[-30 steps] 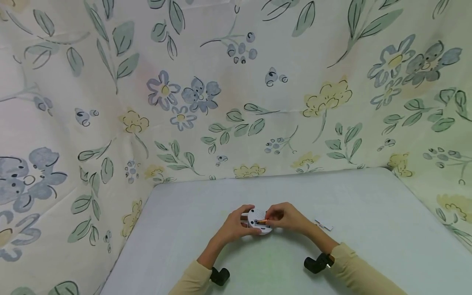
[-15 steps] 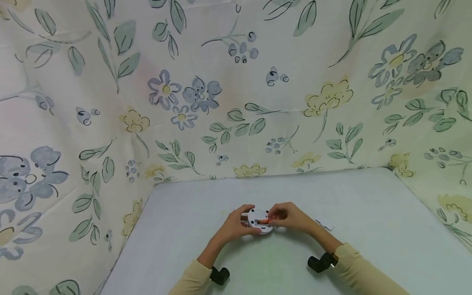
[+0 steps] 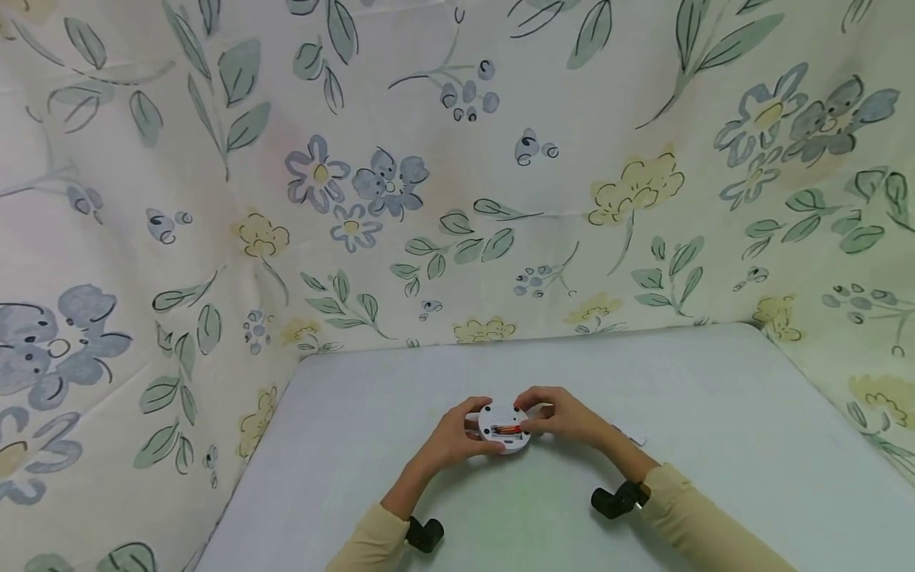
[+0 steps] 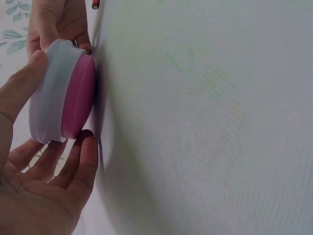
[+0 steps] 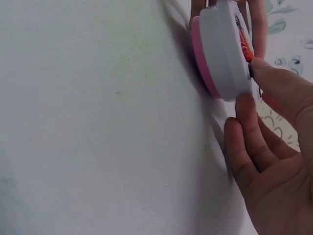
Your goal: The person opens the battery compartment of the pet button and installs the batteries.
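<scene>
- Floral cream fabric curtain (image 3: 472, 151) hangs behind a white cloth-covered table (image 3: 343, 477).
- Left hand (image 3: 453, 438): thumb and fingers curve round a round white plastic device (image 3: 502, 415), probably to steady it.
- Device: at the tabletop, pink face (image 4: 79, 98) down, likely so its slot faces up; a slim red-and-orange battery (image 3: 507, 430) lies there.
- Right hand (image 3: 561, 417): half-open, thumb pressing the battery's right end, apparently keeping it down, fingers at the rim.
- Small flat white piece (image 3: 635, 437): partly hidden by the right forearm.
- Against half a second earlier: left grip alike, battery flatter, right fingertips no longer pinching it, white piece more covered.
</scene>
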A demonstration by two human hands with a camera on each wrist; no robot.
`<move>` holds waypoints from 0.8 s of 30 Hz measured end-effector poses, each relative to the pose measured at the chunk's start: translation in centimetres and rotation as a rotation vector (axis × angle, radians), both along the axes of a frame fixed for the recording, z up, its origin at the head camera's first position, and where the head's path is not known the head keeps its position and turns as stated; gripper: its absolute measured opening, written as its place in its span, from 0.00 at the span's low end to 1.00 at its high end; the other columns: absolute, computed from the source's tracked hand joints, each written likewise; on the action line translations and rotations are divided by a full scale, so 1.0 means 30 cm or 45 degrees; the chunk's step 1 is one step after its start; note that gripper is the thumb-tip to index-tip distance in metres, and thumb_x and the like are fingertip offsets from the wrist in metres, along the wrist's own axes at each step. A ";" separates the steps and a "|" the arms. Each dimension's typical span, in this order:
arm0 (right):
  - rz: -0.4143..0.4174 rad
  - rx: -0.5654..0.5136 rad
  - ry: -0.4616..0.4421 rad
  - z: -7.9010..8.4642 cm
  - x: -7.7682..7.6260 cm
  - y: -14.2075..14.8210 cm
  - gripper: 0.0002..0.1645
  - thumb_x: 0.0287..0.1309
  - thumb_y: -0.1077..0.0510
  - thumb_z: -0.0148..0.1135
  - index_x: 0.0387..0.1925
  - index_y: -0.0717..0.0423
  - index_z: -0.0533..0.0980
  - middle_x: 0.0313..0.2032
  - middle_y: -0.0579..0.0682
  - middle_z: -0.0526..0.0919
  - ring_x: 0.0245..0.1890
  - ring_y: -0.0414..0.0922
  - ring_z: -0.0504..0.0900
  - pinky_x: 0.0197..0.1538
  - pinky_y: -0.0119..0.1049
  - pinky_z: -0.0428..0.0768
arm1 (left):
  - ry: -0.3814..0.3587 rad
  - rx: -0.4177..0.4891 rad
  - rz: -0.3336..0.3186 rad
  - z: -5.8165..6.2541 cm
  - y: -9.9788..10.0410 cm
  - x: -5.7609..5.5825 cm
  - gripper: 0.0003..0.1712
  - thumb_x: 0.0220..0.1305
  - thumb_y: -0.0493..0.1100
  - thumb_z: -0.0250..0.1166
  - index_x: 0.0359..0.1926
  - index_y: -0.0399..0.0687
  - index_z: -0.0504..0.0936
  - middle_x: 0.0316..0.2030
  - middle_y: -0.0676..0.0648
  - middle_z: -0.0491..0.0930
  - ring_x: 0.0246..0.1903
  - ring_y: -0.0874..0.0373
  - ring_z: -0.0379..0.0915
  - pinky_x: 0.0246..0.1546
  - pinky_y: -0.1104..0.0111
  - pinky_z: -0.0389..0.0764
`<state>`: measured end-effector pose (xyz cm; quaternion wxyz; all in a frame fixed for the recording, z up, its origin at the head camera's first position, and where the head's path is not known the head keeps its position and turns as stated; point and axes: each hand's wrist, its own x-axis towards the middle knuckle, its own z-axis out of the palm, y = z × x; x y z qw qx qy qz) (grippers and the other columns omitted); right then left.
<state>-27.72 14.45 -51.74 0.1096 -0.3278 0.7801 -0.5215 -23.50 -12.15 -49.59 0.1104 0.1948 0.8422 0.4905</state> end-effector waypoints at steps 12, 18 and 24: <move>0.077 -0.012 -0.385 0.030 -0.002 -0.007 0.33 0.62 0.60 0.72 0.67 0.58 0.73 0.60 0.65 0.76 0.32 0.51 0.86 0.36 0.43 0.85 | 0.003 0.070 -0.033 -0.002 -0.001 0.006 0.43 0.55 0.39 0.80 0.69 0.39 0.70 0.65 0.41 0.73 0.48 0.51 0.80 0.46 0.63 0.81; 0.075 -0.053 -0.483 0.040 0.004 -0.019 0.32 0.60 0.61 0.74 0.64 0.59 0.74 0.59 0.64 0.75 0.28 0.52 0.85 0.33 0.44 0.85 | 0.033 0.039 -0.033 -0.007 -0.005 0.006 0.44 0.52 0.37 0.81 0.69 0.40 0.71 0.64 0.40 0.73 0.47 0.51 0.79 0.45 0.65 0.81; 0.040 -0.013 -0.474 0.054 0.011 -0.045 0.26 0.59 0.62 0.74 0.58 0.56 0.74 0.50 0.60 0.79 0.24 0.51 0.85 0.29 0.42 0.84 | 0.044 0.039 -0.037 -0.004 -0.008 0.004 0.45 0.51 0.37 0.82 0.69 0.40 0.71 0.64 0.40 0.73 0.48 0.50 0.79 0.45 0.63 0.81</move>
